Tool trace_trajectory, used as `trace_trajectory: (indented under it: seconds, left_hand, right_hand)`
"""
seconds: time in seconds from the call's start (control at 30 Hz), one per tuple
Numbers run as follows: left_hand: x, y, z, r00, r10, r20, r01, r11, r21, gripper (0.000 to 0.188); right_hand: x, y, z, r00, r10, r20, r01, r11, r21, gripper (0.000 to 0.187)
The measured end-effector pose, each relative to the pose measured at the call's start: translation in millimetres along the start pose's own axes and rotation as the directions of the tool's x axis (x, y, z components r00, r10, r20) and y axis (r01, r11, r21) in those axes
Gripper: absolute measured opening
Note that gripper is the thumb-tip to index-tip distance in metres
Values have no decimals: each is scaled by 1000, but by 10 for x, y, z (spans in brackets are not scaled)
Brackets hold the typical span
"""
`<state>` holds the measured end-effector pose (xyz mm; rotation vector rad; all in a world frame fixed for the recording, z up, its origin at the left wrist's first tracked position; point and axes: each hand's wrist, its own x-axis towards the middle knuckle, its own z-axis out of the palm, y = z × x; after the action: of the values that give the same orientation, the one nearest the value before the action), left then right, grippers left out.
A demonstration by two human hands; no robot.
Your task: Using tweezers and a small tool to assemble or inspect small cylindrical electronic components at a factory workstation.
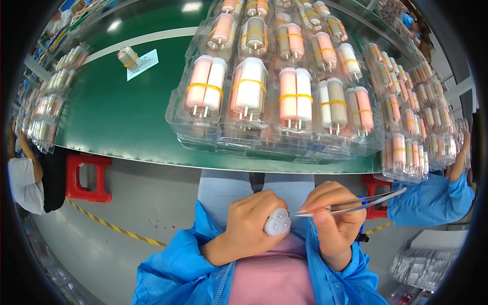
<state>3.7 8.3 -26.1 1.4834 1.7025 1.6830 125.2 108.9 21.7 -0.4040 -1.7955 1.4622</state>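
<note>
My left hand (246, 218) is closed in a fist around a round pale-grey piece (278, 222). Its end face shows lobed sections with small dots; the rest of it is hidden inside my fingers. Just to the right, my right hand (335, 218) pinches metal tweezers (366, 202). One end of the tweezers points at the grey piece, close to its face; I cannot tell whether they touch. Both hands are above my lap, in front of the table edge.
On the green table (127, 112) stand stacked clear plastic trays (223, 140) of pink, white and grey tubes bundled with yellow bands. One bundle (129, 58) lies by a pale blue card (143, 64). Co-workers sit at both sides, near red stools (87, 178).
</note>
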Motion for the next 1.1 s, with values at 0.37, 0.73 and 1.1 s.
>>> trace_trajectory:
  seconds: [0.37,0.73,1.1]
  left_hand:
    - [59,115,-35,987,-156,45,162,973,-167,36]
    - [-58,9,135,923,-356,149,383,799,-464,34]
    - [11,34,107,990,-136,-38,132,987,-95,24]
  right_hand:
    - [-176,67,1,999,17,44,-18,1000,23,15]
    - [-119,173,-57,985,-85,149,90,996,-27,17]
    - [-134,54,-23,985,-76,156,87,994,-63,17]
